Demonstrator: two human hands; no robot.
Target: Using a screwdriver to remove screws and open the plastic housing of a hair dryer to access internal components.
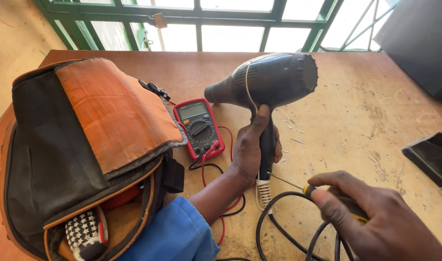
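1. Your left hand [252, 147] is wrapped around the handle of the black plastic hair dryer [267, 82], thumb up along the handle, fingers closed tight on it.
2. You hold the dryer upright above the worn wooden table [356, 121], its nozzle pointing left and its rear grille to the right.
3. Your right hand [370, 217] is closed around a yellow-and-black-handled screwdriver [322, 193]; the thin metal shaft points left, with its tip at the bottom of the dryer's handle, just above the ribbed strain relief.
4. The dryer's black power cord [288, 227] loops on the table below the handle, passing under your right hand.
5. A red-cased digital multimeter [199, 126] lies flat just left of your left hand, its red and black test leads [216, 169] curling under your wrist.
6. An orange and black fabric tool bag [81, 150] sits open on the left of the table, touching the meter's edge.
7. A dark flat object [431, 157] lies at the right edge.
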